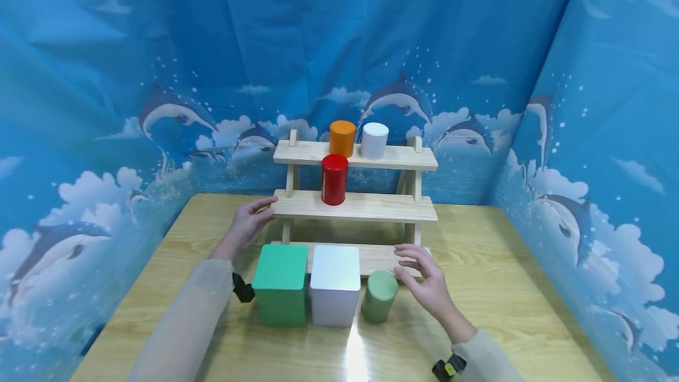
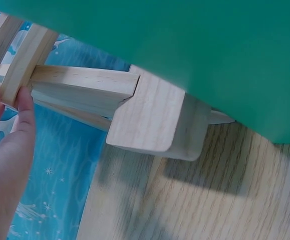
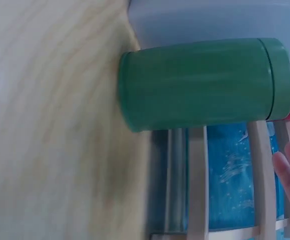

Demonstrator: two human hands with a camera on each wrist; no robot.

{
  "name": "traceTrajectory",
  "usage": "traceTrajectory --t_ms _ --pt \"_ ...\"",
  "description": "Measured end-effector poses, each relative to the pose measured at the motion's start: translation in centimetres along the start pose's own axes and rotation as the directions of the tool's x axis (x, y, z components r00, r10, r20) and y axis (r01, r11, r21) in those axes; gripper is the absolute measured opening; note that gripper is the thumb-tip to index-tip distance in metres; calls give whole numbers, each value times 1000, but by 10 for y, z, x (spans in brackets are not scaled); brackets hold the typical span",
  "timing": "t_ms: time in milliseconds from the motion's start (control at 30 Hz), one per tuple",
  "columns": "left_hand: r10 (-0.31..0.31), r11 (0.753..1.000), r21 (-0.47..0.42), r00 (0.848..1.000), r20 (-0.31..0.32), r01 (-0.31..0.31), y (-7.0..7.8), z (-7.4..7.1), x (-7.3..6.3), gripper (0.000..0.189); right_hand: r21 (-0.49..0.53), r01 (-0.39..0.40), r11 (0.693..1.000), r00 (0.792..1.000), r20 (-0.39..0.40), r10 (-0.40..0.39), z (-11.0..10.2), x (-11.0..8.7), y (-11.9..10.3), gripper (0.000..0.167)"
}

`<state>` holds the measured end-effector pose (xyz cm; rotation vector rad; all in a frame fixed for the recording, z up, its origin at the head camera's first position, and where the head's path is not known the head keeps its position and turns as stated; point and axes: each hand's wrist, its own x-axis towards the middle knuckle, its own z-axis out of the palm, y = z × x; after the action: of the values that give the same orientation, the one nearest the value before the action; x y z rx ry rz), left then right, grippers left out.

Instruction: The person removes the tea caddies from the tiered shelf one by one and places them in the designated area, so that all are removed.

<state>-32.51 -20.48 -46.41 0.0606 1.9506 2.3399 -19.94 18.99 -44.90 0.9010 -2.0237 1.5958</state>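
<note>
A three-tier wooden display shelf (image 1: 382, 207) stands on the table. My left hand (image 1: 249, 224) grips the left end of its middle board; in the left wrist view, the fingers (image 2: 25, 112) lie on both sides of that board's end. Over the right part of the lowest board, my right hand (image 1: 424, 279) is spread and holds nothing. Closest to it is a light green cylindrical canister (image 1: 379, 296), on the table before the shelf. Left of that canister stand a white box (image 1: 335, 287) and a green box (image 1: 281, 287).
A red canister (image 1: 335, 180) stands on the middle board. The top board holds an orange canister (image 1: 342, 138) and a white one (image 1: 374, 141). Blue dolphin-print curtains (image 1: 297, 28) enclose the wooden table (image 1: 477, 264) at the back and sides.
</note>
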Motion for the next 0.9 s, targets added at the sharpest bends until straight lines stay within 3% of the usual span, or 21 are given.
traceTrajectory --t_ms 167,333,633,900 --pt "-8 999 50 1000 13 7 1 -2 -2 48 -10 -9 1000 1000 5 9 4 12 -4 26" --pt "0 999 38 1000 18 -1 3 -2 -1 48 -22 8 1000 1000 8 -8 7 28 -8 27" --pt "5 1000 12 1000 13 -5 1 0 -1 48 -66 -108 992 994 26 110 9 57 -23 31" --pt "12 1000 14 1000 25 -12 0 0 1 47 72 -57 996 998 -5 58 15 85 -25 25"
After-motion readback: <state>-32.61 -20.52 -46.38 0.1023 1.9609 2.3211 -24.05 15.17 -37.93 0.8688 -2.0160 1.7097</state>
